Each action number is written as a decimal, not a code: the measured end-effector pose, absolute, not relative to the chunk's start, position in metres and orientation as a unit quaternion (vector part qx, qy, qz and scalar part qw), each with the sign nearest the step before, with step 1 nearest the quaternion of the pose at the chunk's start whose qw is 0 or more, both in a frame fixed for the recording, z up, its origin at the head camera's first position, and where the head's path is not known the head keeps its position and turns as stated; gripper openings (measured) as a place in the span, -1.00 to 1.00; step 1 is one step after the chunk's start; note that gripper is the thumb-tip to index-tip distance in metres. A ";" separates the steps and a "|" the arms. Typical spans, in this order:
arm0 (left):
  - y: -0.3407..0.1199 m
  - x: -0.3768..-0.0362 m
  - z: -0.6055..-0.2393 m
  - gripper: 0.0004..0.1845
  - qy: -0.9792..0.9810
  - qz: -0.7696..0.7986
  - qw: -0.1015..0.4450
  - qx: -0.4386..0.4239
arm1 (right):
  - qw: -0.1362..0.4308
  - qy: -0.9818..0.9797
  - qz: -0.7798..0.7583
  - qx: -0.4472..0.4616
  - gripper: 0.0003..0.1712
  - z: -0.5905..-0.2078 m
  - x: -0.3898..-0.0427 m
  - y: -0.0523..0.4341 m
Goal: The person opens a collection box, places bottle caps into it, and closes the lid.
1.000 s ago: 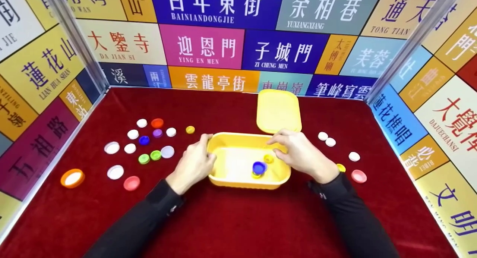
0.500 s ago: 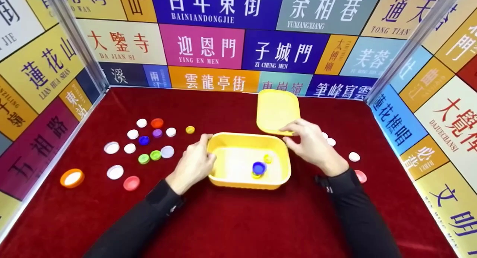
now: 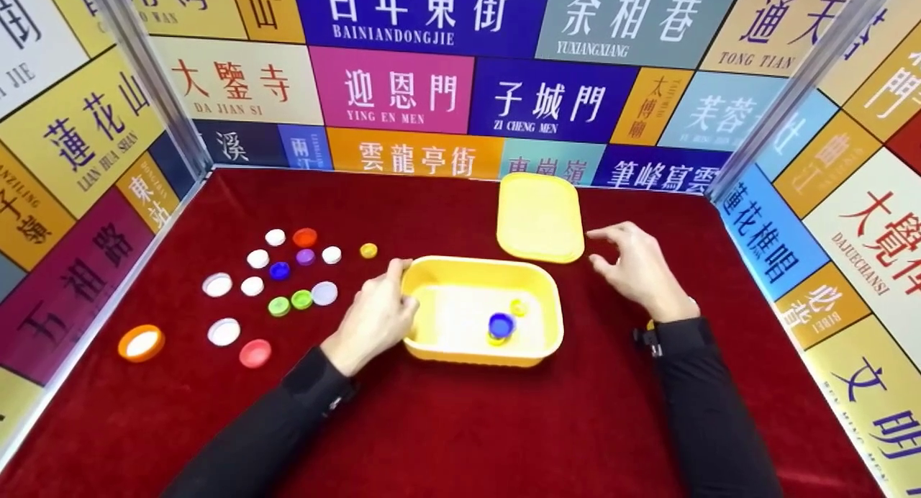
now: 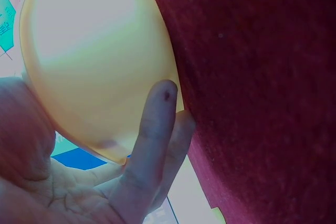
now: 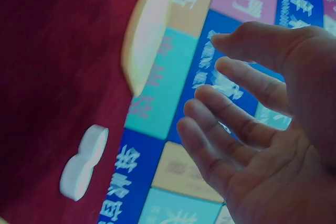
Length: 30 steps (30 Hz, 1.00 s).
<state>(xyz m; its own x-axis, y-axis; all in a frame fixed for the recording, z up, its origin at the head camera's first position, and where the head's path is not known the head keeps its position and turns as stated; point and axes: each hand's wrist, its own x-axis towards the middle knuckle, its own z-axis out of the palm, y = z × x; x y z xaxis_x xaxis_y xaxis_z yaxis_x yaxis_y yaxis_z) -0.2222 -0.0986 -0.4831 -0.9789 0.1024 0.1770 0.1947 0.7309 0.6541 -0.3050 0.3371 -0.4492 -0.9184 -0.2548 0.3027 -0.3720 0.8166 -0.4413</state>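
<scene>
**Caller:** While the left hand (image 3: 375, 318) curls round the left end of the yellow rectangular plastic tub (image 3: 432, 354), the tub sits square in the middle of the dark red felt-covered bench (image 3: 460, 426).

**Partner:** And the grip there? The left wrist view shows fingers (image 4: 152, 140) laid up the tub's outer wall (image 4: 100, 61), with the thumb side on the other flank.

**Caller:** Right, thumb over the rim, fingers on the outside, a firm hold. Inside the tub lie a blue plastic bottle cap (image 3: 501, 324) and a small yellow plastic cap (image 3: 519, 307) just beyond it, near the right end.

**Partner:** Right hand (image 3: 637, 271)?

**Caller:** It hovers above the bench, just right of the yellow rectangular plastic lid (image 3: 540, 216), which lies flat behind the tub's far right corner. Fingers spread and loosely bent, nothing in them; the right wrist view shows the open palm (image 5: 273, 124), the lid's edge (image 5: 147, 35) well clear of the fingertips.

**Partner:** That same view picks up two white round caps (image 5: 84, 163), touching each other on the felt.

**Caller:** Over on the left, a scatter of loose caps: white, green, purple, blue and red, with a pink round cap (image 3: 255, 352) and a large orange-rimmed cap (image 3: 140, 342) nearest the front.
</scene>
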 end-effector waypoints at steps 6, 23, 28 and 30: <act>-0.099 -0.222 -0.483 -0.40 -0.928 -0.356 0.066 -0.082 | 0.052 -0.961 0.244 0.118 -0.39 -0.458 -0.311 0.357; -0.099 -0.224 -0.485 -0.41 -0.927 -0.358 0.071 -0.084 | 0.018 -0.972 0.202 0.115 -0.57 -0.476 -0.314 0.376; -0.099 -0.224 -0.485 -0.42 -0.928 -0.355 0.069 -0.083 | 0.034 -0.971 0.196 0.132 -0.68 -0.476 -0.315 0.377; -0.099 -0.224 -0.486 -0.42 -0.928 -0.356 0.069 -0.084 | 0.037 -0.971 0.194 0.135 -0.69 -0.475 -0.315 0.377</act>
